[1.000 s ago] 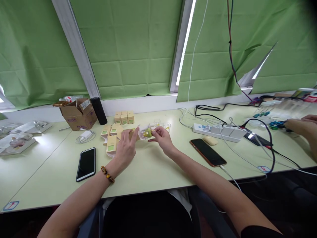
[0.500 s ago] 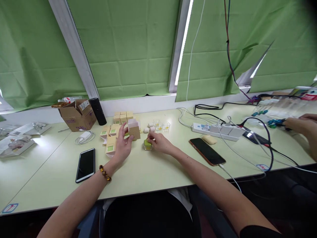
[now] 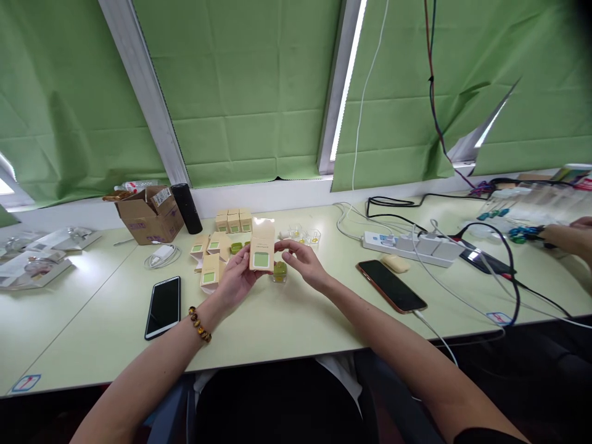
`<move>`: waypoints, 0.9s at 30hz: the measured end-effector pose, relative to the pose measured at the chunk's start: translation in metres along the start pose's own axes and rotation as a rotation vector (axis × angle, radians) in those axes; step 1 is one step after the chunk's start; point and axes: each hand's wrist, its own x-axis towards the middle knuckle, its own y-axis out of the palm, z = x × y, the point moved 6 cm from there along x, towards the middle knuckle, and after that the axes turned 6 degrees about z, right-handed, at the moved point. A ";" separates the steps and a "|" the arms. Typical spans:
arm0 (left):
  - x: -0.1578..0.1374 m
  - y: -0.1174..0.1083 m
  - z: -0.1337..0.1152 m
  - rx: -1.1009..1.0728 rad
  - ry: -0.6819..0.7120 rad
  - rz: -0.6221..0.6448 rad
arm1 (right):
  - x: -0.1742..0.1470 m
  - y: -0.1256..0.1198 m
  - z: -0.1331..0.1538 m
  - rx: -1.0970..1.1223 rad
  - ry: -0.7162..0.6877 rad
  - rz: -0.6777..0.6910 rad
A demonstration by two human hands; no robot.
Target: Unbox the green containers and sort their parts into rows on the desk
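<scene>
My left hand (image 3: 237,280), a beaded bracelet on its wrist, grips a small cream cardboard box (image 3: 261,245) upright. The box's top flap is raised, and a green square shows on its front. Fingers loosely curved and apart, my right hand (image 3: 305,265) is at the box's right edge; whether it touches the box I cannot tell. Just below those fingers a small jar with green contents (image 3: 280,272) stands on the table. Another green piece (image 3: 237,247) is partly hidden behind my left hand. Several similar boxes (image 3: 211,271) stand to the left.
Behind are more small boxes (image 3: 234,221) and clear cups (image 3: 313,236). A phone (image 3: 163,307) lies left, another phone (image 3: 391,285) right, near a power strip (image 3: 411,248) with cables. A brown carton (image 3: 150,217) and black cylinder (image 3: 185,208) stand back left. Another person's hand (image 3: 568,237) is far right.
My left hand has turned the box so its green-square front faces me and moved it right. My right hand has let go of the green jar and risen to the box's side.
</scene>
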 end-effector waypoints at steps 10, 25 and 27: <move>-0.002 -0.008 0.005 0.286 0.060 -0.076 | -0.001 0.009 -0.009 0.223 0.134 -0.035; -0.001 0.006 0.000 -0.113 -0.072 -0.070 | -0.004 0.004 -0.010 0.293 0.120 -0.103; 0.000 0.005 0.001 -0.080 -0.058 -0.062 | -0.004 0.006 -0.011 0.289 0.130 -0.090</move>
